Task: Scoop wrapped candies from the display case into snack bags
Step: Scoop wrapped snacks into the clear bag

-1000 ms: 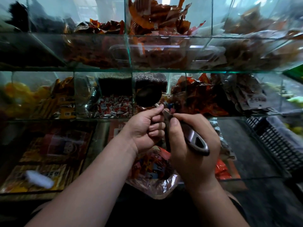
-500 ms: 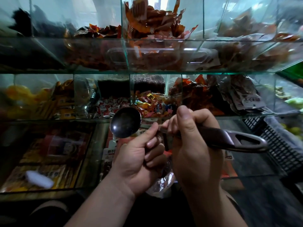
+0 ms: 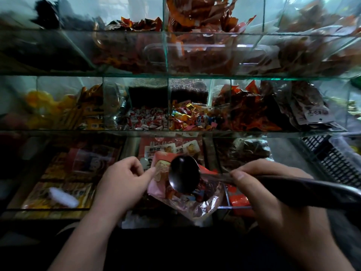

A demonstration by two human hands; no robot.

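Head view: left hand [image 3: 125, 180] is pinching the snack bag [image 3: 205, 205] by its rim, holding the mouth open. Right hand [image 3: 273, 196] is gripping the ladle [image 3: 184, 174] handle, bowl sitting over the mouth. The wrapped candies [image 3: 187, 118] are lying in a middle-shelf compartment behind the glass edge [image 3: 175, 133], well apart from the bag.

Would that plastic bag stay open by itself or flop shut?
Probably flops: the snack bag looks thin and crinkled, and the left hand pinches its rim up. Likely slippery too, given its glossy film.

Dim, wide-angle view.
We see pale daylight behind the display case [image 3: 166, 75]; its glass glares, edges bend and blur.
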